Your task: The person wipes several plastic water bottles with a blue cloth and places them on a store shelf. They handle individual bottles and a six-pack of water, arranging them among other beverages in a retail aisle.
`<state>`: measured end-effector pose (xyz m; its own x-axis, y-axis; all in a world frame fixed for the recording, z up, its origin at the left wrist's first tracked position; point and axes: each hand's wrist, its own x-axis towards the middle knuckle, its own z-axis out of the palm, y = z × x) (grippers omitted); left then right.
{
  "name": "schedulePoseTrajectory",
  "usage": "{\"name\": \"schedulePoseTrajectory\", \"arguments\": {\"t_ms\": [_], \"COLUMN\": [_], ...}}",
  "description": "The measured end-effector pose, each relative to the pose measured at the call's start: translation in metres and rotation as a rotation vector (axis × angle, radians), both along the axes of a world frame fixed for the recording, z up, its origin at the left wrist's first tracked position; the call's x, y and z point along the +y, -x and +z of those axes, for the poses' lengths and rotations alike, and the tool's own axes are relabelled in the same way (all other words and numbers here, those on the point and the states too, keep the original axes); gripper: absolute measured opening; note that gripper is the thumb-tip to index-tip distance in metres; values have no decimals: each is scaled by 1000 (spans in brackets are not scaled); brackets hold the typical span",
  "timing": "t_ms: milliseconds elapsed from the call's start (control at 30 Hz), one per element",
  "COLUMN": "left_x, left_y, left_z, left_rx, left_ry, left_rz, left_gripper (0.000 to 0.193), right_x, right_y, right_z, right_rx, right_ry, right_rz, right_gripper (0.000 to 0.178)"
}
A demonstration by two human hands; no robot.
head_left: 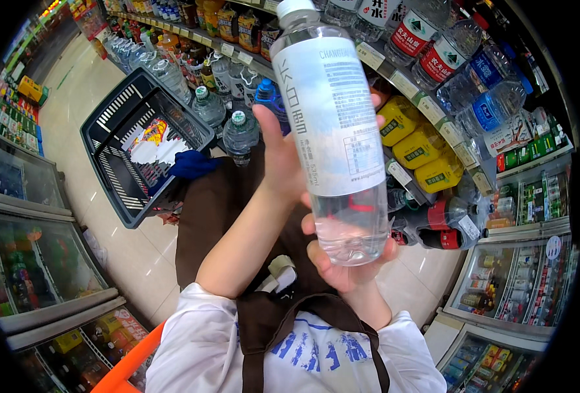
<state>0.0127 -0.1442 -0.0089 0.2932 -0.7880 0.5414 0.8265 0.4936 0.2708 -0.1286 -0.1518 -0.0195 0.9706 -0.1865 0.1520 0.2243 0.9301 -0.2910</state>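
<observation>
A clear plastic water bottle (342, 131) with a white cap and a pale blue-white label stands tilted in front of me, held in both hands. My left hand (282, 157) grips it from behind on the left. Its thumb points up along the side, and fingertips show past the bottle's right edge. Beneath the bottle, my right hand (352, 275) is closed around the base, its fingers and thumb on either side. The bottle hides part of both hands. Liquid shows through the clear lower part below the label.
A dark shopping basket (114, 187) holding a white, red and yellow package and dark blue cloth stands at left. Large water bottles (240, 134) line the floor beside it. Shelves with bottles (447, 59) and yellow jugs (421, 147) rise ahead; glass-door coolers (35, 262) flank me.
</observation>
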Motion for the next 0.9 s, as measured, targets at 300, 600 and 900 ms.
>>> {"name": "schedulePoseTrajectory", "arguments": {"t_ms": [300, 600, 900], "left_x": [-23, -2, 3], "left_y": [4, -15, 4], "left_z": [-1, 28, 30], "left_rx": [262, -338, -268], "left_ry": [195, -371, -454], "left_rz": [-284, 384, 482], "left_gripper": [85, 66, 67], "right_x": [-4, -21, -14], "right_y": [-11, 5, -2], "right_z": [-10, 2, 4], "right_rx": [-114, 306, 392], "right_ry": [-28, 782, 955], "right_rz": [405, -390, -542], "right_gripper": [107, 89, 90]}}
